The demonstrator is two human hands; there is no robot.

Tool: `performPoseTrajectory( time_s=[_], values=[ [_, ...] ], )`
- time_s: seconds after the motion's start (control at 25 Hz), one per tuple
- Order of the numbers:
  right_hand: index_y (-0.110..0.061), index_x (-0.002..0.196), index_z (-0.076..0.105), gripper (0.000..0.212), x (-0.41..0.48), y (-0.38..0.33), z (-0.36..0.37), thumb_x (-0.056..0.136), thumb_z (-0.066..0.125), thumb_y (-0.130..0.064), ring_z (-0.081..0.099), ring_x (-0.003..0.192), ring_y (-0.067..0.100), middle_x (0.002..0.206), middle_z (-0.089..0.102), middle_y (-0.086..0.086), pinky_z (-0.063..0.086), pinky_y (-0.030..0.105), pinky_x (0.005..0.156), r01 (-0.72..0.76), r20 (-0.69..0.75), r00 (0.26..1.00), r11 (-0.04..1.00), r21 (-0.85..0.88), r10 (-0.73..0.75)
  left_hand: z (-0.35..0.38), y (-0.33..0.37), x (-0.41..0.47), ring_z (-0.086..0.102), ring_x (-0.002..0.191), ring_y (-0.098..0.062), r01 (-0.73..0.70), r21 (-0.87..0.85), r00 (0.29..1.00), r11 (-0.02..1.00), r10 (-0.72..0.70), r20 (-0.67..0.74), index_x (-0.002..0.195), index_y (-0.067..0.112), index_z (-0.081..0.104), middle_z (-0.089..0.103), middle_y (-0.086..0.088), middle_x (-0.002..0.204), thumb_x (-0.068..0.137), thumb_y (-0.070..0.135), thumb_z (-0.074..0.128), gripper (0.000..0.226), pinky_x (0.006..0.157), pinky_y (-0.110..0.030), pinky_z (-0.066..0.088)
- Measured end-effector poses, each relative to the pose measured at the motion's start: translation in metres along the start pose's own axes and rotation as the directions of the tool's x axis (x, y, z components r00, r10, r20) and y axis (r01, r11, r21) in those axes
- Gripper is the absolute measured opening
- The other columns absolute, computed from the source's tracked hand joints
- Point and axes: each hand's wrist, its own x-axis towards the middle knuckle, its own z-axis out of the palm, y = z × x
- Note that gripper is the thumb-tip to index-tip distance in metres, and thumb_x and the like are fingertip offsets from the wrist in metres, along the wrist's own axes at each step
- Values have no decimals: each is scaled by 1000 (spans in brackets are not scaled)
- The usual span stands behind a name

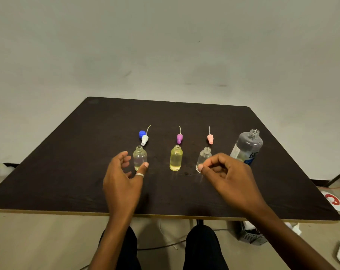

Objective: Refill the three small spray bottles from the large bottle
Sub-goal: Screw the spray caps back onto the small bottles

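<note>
Three small uncapped bottles stand in a row on the dark table point(68, 172). The left bottle point(140, 155) holds a little clear liquid, the middle bottle point(176, 157) is nearly full of yellow liquid, and the right bottle point(204, 155) looks empty. The large bottle point(248, 147) stands uncapped at the far right. My left hand point(122, 182) cups loosely around the left bottle, thumb in front of its base, fingers apart from it. My right hand point(229, 178) hovers with loosely curled fingers, thumb tip before the right bottle's base.
Behind the bottles lie a white spray head point(144, 140), a purple spray head point(179, 138) and a pink spray head point(210, 138), each with its tube. A blue cap point(142, 134) sits by the white one. A wall stands behind the table.
</note>
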Motion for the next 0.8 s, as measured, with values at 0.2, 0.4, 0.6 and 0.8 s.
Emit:
performPoseTrajectory(
  time_s=[0.2, 0.4, 0.6, 0.8],
  values=[
    [-23, 89, 70, 8, 38, -37, 20, 86, 72, -29, 65, 76, 2, 83, 68, -13, 52, 13, 64, 253, 7, 967, 961, -109, -254, 7, -16, 32, 55, 121, -11, 49, 25, 990, 998, -52, 128, 140, 20, 49, 58, 3, 137, 71, 37, 87, 81, 95, -24, 46],
    [-22, 102, 71, 15, 105, -53, 49, 88, 69, -25, 64, 84, 1, 94, 69, -12, 51, 13, 76, 382, 135, 923, 890, -247, -359, 18, -25, 43, 57, 119, -9, 44, 32, 982, 999, -49, 182, 138, 22, 52, 61, 5, 133, 68, 38, 89, 81, 101, -27, 47],
    [-21, 113, 68, 29, 180, -45, 99, 87, 65, -10, 62, 96, 15, 107, 67, 0, 51, 28, 83, 598, 437, 793, 679, -425, -425, 25, -27, 41, 66, 94, -2, 46, 0, 985, 999, -46, 164, 122, 24, 64, 66, 16, 104, 72, 31, 88, 56, 74, -2, 44],
    [-25, 123, 63, 47, 218, -23, 140, 83, 61, -1, 56, 110, 23, 117, 60, 0, 53, 38, 75, 761, 710, 642, 355, -543, -291, 28, -33, 41, 66, 89, 3, 42, -21, 988, 999, -38, 149, 115, 29, 66, 69, 17, 96, 72, 29, 88, 47, 75, -5, 48]
  ],
)
